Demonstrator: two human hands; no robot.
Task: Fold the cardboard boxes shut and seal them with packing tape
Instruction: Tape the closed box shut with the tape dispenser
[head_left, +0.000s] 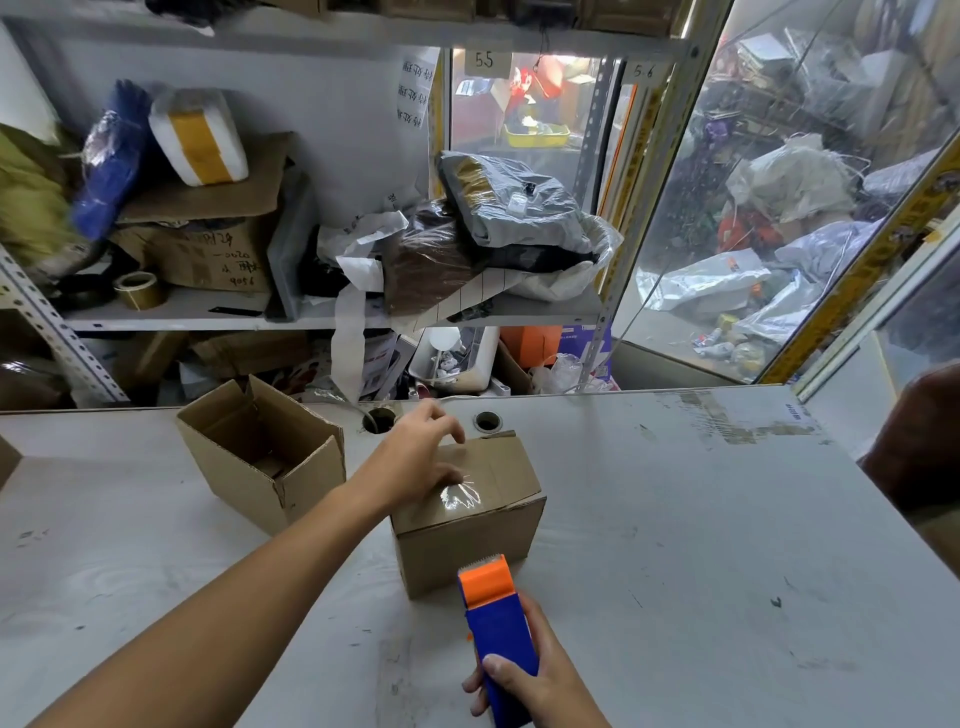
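Item: we are pressing our flat left hand (422, 457) on the closed brown cardboard box (467, 512), right hand (540, 680) clamping the blue-and-orange tape dispenser (496, 629) just before it; flaps risk springing open if pressure lifts.

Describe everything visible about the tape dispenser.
The tape dispenser is a handheld plastic tool with a blue body and an orange head ending in a toothed cutting edge. The right hand grips its lower body, holding it upright above the table, just in front of the closed box, head pointing toward it.
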